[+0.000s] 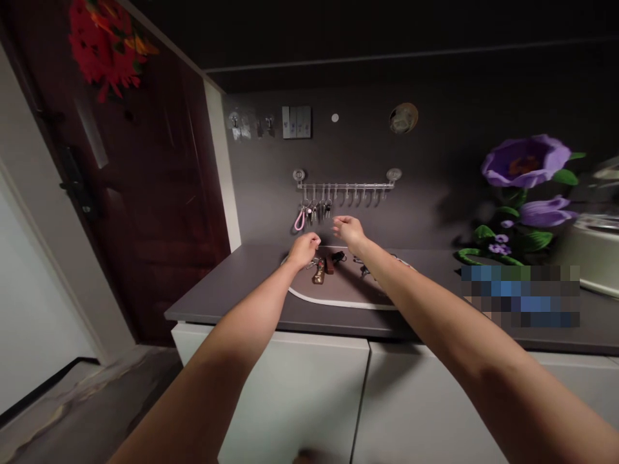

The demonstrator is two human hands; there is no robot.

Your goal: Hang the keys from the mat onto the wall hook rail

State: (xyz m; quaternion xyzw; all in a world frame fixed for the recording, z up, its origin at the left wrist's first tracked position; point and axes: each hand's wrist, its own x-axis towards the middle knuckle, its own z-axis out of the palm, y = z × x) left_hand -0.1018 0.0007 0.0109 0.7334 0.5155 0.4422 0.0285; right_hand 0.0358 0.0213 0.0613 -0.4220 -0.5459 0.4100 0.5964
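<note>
Left hand and right hand hovered, fingers curled, near the hanging keys above the worktop; whether either grasped anything, I couldn't tell.

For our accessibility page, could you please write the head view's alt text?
A person's left hand and right hand are raised over a dark counter, near keys hanging from a wall rail; purple flowers stand at right.

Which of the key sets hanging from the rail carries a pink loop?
The leftmost set, its pink loop dangling nearest the door; the other sets show none.
</note>
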